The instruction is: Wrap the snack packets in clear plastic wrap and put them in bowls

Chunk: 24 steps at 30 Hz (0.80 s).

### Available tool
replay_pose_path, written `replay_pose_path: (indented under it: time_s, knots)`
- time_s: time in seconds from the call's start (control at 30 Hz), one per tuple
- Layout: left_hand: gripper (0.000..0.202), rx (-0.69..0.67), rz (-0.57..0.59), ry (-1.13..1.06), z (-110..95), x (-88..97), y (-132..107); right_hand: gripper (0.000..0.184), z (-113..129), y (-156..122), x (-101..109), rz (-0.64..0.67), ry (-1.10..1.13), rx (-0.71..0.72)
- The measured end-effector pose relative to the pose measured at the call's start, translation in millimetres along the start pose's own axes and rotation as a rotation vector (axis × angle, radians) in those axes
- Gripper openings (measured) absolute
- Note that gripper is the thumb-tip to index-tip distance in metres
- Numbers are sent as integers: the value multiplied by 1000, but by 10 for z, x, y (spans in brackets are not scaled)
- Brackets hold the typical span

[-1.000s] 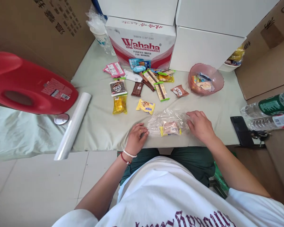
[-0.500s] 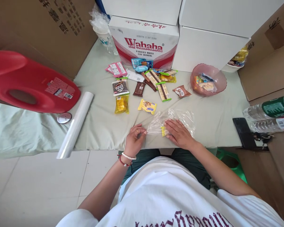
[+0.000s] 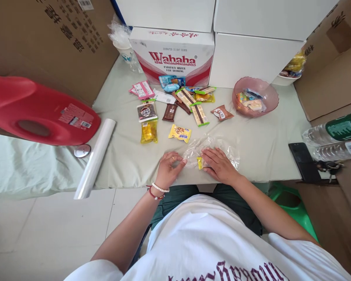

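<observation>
A crumpled sheet of clear plastic film [image 3: 231,150] lies near the front edge of the table. My left hand [image 3: 170,168] pinches its left edge between thumb and forefinger. Flat across the film rests my right hand [image 3: 219,166], fingers stretched out and holding nothing. Under that palm a small snack in a yellow wrapper [image 3: 200,163] pokes out on the left; most of it is hidden. Just beyond the film is a yellow cookie packet [image 3: 179,133]. Farther back lie several wrapped snacks, among them a brown-wrapped bar [image 3: 170,112] and a green-ended bar [image 3: 199,114].
A roll of clear film [image 3: 96,156] and a big red jug [image 3: 43,109] stand on the left. At the right are a pink bowl [image 3: 256,97] holding snacks, a black phone [image 3: 304,162], keys and plastic bottles [image 3: 336,130]. A Wahaha carton [image 3: 172,54] closes off the back.
The whole view has shifted slightly. My left hand still holds the film's edge, its thumb now straighter. My right hand stays flat over the film and snack.
</observation>
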<state>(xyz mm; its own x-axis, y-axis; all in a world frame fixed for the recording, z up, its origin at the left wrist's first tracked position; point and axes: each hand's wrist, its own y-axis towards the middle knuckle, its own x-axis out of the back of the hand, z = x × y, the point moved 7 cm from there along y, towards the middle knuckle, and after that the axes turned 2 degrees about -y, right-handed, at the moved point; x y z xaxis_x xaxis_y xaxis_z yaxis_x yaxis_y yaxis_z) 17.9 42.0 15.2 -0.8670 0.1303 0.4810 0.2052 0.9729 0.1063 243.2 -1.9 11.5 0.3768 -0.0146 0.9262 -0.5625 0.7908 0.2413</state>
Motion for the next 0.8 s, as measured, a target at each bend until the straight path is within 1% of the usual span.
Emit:
replay_pose_path:
  time_s: [0.1,0.27,0.37,0.47,0.57,0.67,0.73,0.77,0.8]
  knots:
    - [32,53,-51,-63,75,-16,33,57,-6,-1,-8,-3,-2,0]
    - [31,187,-126,-190,247,-25,-70,60,-26,-1,-27,6,8,-21]
    - [32,220,-154,-250,244,-26,-111,61,-24,0,-21,-5,13,-20]
    - [34,228,-115,-265,167,-44,-79,62,-25,1,-21,-1,21,-28]
    - [36,191,-70,-149,85,-59,1,61,-22,2,-19,3,22,-30]
    - [30,196,-94,12,119,-68,74,60,-17,1,-19,-2,10,-20]
    - [26,237,-141,55,181,-64,97,60,-14,0,-20,-9,3,-12]
    - [24,247,-187,75,188,-40,96,61,-13,0,-21,-11,1,-10]
    - [21,232,-257,111,158,9,82,61,-14,0,-24,-9,1,-10]
